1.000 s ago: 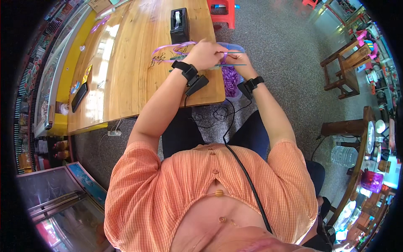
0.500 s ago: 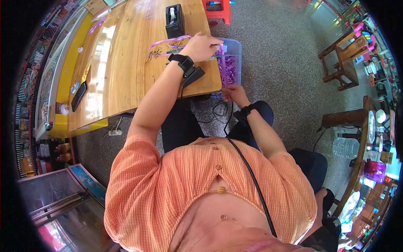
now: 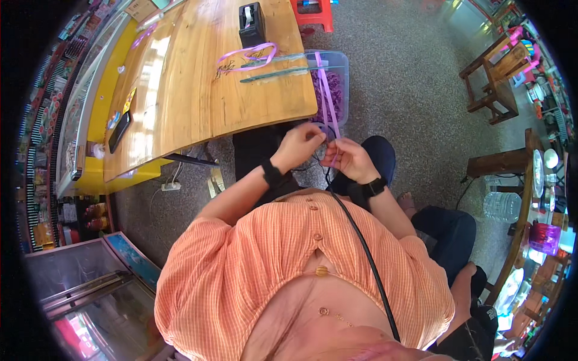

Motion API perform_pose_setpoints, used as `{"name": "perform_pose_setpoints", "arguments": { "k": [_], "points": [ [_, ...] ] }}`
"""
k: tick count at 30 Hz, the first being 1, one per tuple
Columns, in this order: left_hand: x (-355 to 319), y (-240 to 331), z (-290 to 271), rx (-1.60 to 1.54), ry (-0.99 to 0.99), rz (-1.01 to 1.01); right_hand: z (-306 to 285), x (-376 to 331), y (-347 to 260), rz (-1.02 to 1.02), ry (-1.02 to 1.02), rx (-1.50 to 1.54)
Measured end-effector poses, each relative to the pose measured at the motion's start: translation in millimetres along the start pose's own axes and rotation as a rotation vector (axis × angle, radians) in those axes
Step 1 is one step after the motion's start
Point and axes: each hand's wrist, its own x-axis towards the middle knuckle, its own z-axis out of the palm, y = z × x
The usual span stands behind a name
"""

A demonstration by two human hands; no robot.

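- Past the near edge of the table (image 3: 198, 90), over our lap, we have both hands close together.
- Our right hand (image 3: 352, 159) has its grip closed, with the purple ribbon (image 3: 332, 111) pinched in its fingers.
- Our left hand (image 3: 301, 145) has thumb and finger nearly together just beside it; we cannot tell if that grip holds any ribbon.
- From our hands, the ribbon goes up in two long strips over a clear box (image 3: 345, 75) of purple bits (image 3: 339, 97), right beside the table.
- On the shiny brown wood we see a black tape holder (image 3: 251, 35), a purple loop (image 3: 275, 51), thin dark strips (image 3: 271, 76) and a black phone (image 3: 120, 132).
- Around us we see a speckled gray floor (image 3: 403, 78), a red stool (image 3: 314, 21) and a wooden chair (image 3: 490, 78).
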Motion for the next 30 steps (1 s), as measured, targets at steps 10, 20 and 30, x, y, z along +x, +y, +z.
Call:
{"name": "perform_pose_setpoints", "arguments": {
  "k": [10,20,30],
  "points": [
    [-11,-38,10,0.609,-0.193,-0.04,18,3,-10,-0.126,0.048,-0.082],
    [-46,-1,21,0.278,0.124,0.307,-50,55,15,-0.308,0.354,-0.8],
    [-16,-35,24,0.145,0.008,0.113,-43,19,37,-0.069,0.411,-0.72]
  ]
}}
